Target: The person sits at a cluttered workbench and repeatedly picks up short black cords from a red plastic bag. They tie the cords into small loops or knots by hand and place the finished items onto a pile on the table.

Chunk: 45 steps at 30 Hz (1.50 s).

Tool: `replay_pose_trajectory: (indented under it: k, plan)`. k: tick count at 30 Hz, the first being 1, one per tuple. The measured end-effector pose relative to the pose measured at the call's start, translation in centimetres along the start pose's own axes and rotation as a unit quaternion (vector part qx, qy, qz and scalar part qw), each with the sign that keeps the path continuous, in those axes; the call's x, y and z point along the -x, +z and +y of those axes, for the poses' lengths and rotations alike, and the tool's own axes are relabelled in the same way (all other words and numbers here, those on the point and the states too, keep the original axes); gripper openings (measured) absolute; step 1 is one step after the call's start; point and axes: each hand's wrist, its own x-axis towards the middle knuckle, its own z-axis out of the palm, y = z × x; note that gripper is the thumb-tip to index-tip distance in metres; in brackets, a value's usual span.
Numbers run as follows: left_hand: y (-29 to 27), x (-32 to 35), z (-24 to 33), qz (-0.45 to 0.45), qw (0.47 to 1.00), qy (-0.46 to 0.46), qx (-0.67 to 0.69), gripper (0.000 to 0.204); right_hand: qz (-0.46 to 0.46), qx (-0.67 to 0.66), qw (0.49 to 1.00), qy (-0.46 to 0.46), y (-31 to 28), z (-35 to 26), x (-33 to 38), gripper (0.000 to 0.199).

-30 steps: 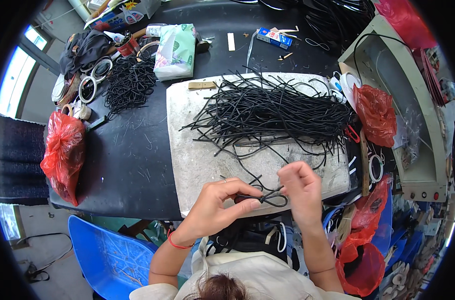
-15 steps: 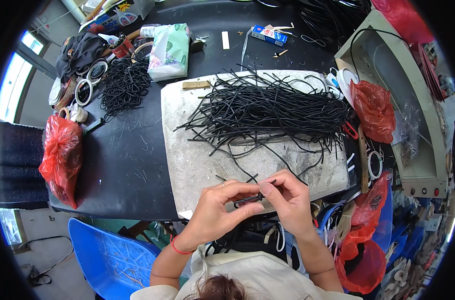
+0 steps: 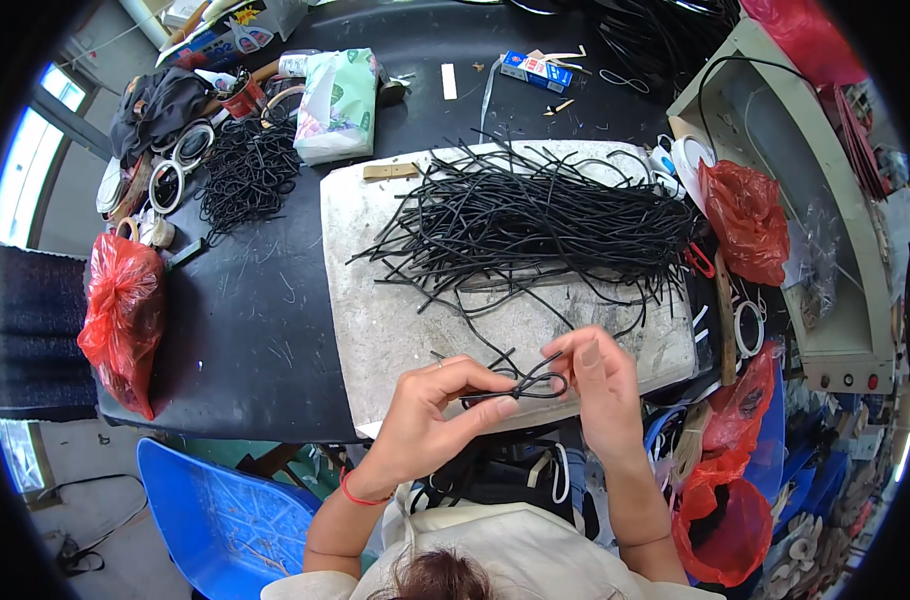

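My left hand (image 3: 427, 418) pinches a thin black cord (image 3: 547, 379) between thumb and fingers, just over the near edge of the pale board (image 3: 375, 300). The cord crosses over itself beside the fingertips and forms a small loop to the right, with one end poking up. My right hand (image 3: 607, 400) is beside that loop, fingers apart and lifted; a fingertip is close to the cord, and I cannot tell if it touches. Beyond both hands lies a big pile of cut black cords (image 3: 545, 215), several straying toward me.
A red plastic bag (image 3: 125, 320) and a black cord tangle (image 3: 245, 175) lie left. A green tissue pack (image 3: 337, 105) and blue box (image 3: 537, 70) stand at the back. More red bags (image 3: 745, 220) and a metal casing (image 3: 855, 340) are right; a blue tub (image 3: 225, 520) is below left.
My right hand has let go of the cord, opened and moved slightly right. The loop now shows between the hands. My left hand keeps its pinch in nearly the same place.
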Motion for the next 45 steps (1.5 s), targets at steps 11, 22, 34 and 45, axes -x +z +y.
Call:
replay_pose_trajectory:
  k: [11, 22, 34, 45]
  plan:
    - [-0.6, 0.0, 0.8, -0.055, 0.968, -0.179, 0.168, 0.019, -0.101, 0.028, 0.993, -0.059, 0.3, 0.6, 0.9, 0.013]
    - [2.6, 1.6, -0.3, 0.130, 0.990, 0.011, -0.058, 0.013, 0.010, 0.051, 0.997, -0.065, 1.8, 0.8, 0.2, 0.015]
    - [2.2, 0.7, -1.4, 0.197, 0.977, -0.008, 0.077, 0.015, -0.047, 0.041, 0.997, -0.055, 2.1, 1.2, 1.1, 0.012]
    - [2.1, -1.0, -0.4, 0.190, 0.948, -0.010, 0.253, 0.020, -0.071, -0.081, 0.994, -0.004, 2.8, 1.6, 1.2, 0.016]
